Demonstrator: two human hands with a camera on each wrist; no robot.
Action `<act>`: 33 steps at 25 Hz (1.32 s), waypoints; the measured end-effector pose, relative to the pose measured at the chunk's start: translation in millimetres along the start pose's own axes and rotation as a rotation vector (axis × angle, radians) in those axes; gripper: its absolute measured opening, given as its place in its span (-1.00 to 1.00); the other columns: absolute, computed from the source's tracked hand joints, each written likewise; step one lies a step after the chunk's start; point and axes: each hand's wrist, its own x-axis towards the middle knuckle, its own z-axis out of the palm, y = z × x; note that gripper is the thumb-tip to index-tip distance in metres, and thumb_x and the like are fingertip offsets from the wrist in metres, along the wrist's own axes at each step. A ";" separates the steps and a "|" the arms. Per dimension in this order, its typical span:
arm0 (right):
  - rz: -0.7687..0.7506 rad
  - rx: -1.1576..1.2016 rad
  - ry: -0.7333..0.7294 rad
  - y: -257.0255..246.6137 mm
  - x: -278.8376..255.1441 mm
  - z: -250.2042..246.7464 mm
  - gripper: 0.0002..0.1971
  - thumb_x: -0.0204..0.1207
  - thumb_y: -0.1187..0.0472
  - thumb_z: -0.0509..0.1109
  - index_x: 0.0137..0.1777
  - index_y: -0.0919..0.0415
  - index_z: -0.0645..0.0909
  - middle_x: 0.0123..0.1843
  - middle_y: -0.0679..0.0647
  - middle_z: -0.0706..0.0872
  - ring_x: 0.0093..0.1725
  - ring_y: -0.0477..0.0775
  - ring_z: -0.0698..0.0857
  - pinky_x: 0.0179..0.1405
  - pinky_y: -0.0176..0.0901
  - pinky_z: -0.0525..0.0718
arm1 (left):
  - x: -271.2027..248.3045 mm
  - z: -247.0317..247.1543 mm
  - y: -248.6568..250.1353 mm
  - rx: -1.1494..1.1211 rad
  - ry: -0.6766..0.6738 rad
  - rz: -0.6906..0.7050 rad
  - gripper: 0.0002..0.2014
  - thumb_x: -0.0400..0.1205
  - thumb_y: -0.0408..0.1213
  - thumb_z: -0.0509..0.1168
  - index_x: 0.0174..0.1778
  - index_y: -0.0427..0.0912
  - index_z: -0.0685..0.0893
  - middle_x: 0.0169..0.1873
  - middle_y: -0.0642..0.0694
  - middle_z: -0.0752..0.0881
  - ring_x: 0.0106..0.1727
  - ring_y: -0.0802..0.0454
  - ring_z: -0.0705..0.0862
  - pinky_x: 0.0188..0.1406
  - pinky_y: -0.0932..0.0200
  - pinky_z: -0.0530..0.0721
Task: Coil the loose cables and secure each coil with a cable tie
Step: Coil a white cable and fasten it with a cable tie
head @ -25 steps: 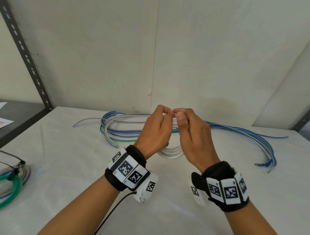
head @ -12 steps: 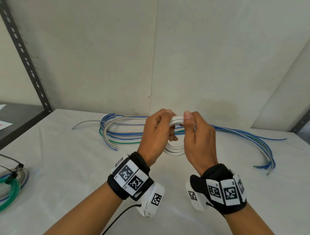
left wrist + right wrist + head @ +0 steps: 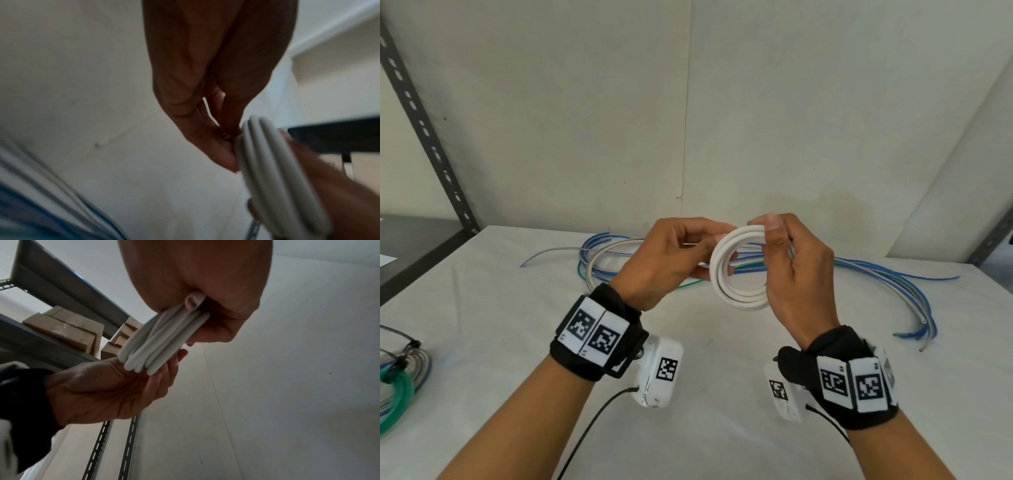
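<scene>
At far left I see tied coils point(image 3: 397, 383), green and clear, on the matte white table point(image 3: 482, 308). My left hand point(image 3: 664, 260) curls its fingers against the smooth white cable coil point(image 3: 736, 270), held above the table; my right hand point(image 3: 794, 270) pinches its rim. Since half a second ago the coil has turned, its round opening now facing me.

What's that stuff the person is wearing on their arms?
Both forearms are bare, with no sleeves. Each wrist has a black strap: the left wrist strap and the right wrist strap. White squares with black checker-like patterns sit on them. A small white box hangs under each wrist, trailing a thin black cable.
</scene>
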 end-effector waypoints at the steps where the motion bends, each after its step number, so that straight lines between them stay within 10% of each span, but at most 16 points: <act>1: -0.010 0.011 0.000 0.3 0.3 -0.2 -0.65 0.81 0.04 0.13 -0.03 0.18 0.67 -0.38 -0.16 0.56 -0.35 -0.12 0.56 -0.33 -0.34 0.46 | -0.3 0.8 -0.1 -0.040 0.014 -0.019 -0.81 0.74 -0.48 0.27 0.19 -0.36 0.75 -0.03 -0.36 0.84 -0.09 -0.09 0.85 -0.14 0.13 0.79; 12: -0.128 -0.279 0.032 12.4 -0.8 0.9 -0.61 0.80 -0.01 0.12 -0.11 0.20 0.63 -0.31 -0.02 0.58 -0.34 0.03 0.52 -0.36 -0.07 0.46 | -1.7 -1.5 10.6 -0.093 -0.163 -0.222 -0.70 0.74 -0.31 0.17 0.20 -0.26 0.78 0.08 -0.26 0.84 0.11 -0.10 0.82 0.14 0.08 0.79; 17: -0.135 -0.178 0.036 7.7 -2.4 3.8 -0.60 0.78 -0.02 0.13 -0.07 0.24 0.65 -0.30 0.00 0.64 -0.33 0.03 0.57 -0.35 -0.16 0.49 | -3.2 14.5 2.5 0.061 -0.070 -0.051 -0.75 0.60 -0.42 0.49 0.19 -0.27 0.77 0.00 -0.19 0.87 0.05 -0.17 0.85 0.20 -0.08 0.79; 23: -0.145 -0.155 0.040 6.7 0.0 2.8 -0.58 0.78 -0.05 0.10 -0.06 0.23 0.64 -0.30 -0.04 0.62 -0.34 -0.01 0.55 -0.35 -0.18 0.49 | -1.6 11.5 -3.1 -0.024 -0.119 -0.072 -0.78 0.68 -0.36 0.39 0.21 -0.34 0.76 0.01 -0.38 0.82 0.04 -0.24 0.78 0.29 -0.30 0.67; 29: -0.113 -0.136 -0.005 8.9 -4.9 10.6 -0.58 0.79 -0.07 0.05 -0.06 0.19 0.61 -0.31 -0.08 0.60 -0.36 -0.02 0.55 -0.38 -0.01 0.53 | -1.8 25.0 5.7 -0.170 -0.092 -0.184 -0.85 0.58 -0.25 0.20 -0.20 -0.27 0.55 -0.44 -0.10 0.51 -0.36 -0.02 0.56 -0.16 0.05 0.58; 33: -0.134 -0.137 -0.023 3.6 -9.2 14.8 -0.64 0.79 -0.02 0.05 -0.06 0.16 0.56 -0.32 -0.16 0.60 -0.38 -0.09 0.54 -0.40 -0.05 0.52 | -4.9 36.5 12.8 -0.025 0.056 -0.155 -0.39 0.73 0.25 0.14 -0.43 -0.20 0.54 -0.56 -0.07 0.33 -0.50 -0.01 0.34 -0.36 0.10 0.59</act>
